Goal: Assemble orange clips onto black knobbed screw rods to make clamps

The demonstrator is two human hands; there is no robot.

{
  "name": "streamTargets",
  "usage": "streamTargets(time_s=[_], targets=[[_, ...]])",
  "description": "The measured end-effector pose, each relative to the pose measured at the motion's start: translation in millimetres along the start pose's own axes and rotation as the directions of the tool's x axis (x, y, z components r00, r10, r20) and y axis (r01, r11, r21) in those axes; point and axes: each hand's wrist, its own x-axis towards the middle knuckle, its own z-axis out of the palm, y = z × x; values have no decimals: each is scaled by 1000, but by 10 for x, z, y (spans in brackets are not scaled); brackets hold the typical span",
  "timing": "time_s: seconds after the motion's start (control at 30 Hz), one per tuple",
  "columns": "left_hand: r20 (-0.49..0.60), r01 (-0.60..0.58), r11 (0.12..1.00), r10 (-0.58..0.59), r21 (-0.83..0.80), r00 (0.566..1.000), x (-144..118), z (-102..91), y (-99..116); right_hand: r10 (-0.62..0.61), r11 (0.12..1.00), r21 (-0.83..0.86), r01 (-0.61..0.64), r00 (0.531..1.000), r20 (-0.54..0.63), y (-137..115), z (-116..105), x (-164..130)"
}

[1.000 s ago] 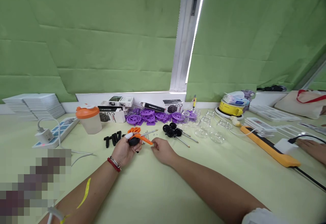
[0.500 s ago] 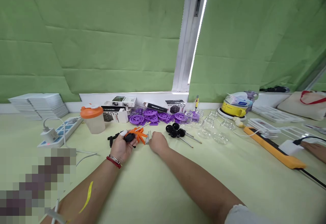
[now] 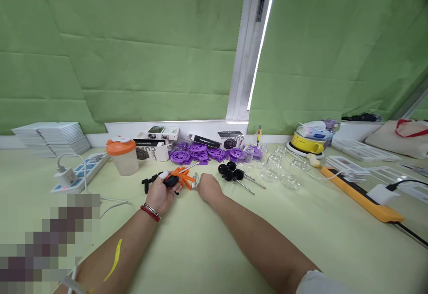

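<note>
The left hand point(image 3: 161, 194), a little left of the frame's centre, is closed around a small black part with orange arms point(image 3: 176, 179) that stick out past the fingers toward the right. The right hand point(image 3: 208, 188) rests knuckles-up on the table point(image 3: 207, 245) just right of it, fingertips at a few thin metal pins point(image 3: 195, 181); whether they pinch one I cannot tell. Left of the held part lie short black pegs point(image 3: 147, 181). Right of the right hand sit black knobs with metal shafts point(image 3: 234, 174), then clear plastic cups point(image 3: 281, 169). Behind, toward the window, are purple wheels point(image 3: 200, 153), printed boxes point(image 3: 157, 144) and an orange-lidded shaker bottle point(image 3: 122, 156).
</note>
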Motion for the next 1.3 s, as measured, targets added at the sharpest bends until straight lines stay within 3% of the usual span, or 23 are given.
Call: streamTargets(time_s=[0.23,0.43,0.53,0.6,0.67,0.87,1.13,1.3], targets=[[18,57,997,-58,53,998,-13,-7,-12,-44,976,207,68,992,-118,189,-129,41],[72,233,963,-244,132,967,-100,62,-97,-76,894,429,129,987,-138,342,-526,80],[111,277,944,-299,178,948,-163,137,-138,-116,738,653,169,985,-124,363,-790,13],[144,288,935,-321,207,936,-205,189,-152,-177,625,767,147,983,-45,346,-939,-70],[187,297,927,-342,232,921,-243,233,-156,-244,579,809,100,968,55,304,-1038,-167],[277,287,914,-366,288,888,-326,289,-150,-347,653,757,14,895,282,154,-1059,-350],[309,266,889,-389,373,868,-356,293,-165,-334,631,775,-10,899,284,198,-1038,-304],[335,247,873,-402,421,852,-371,279,-191,-320,679,734,-27,888,329,173,-1024,-320]])
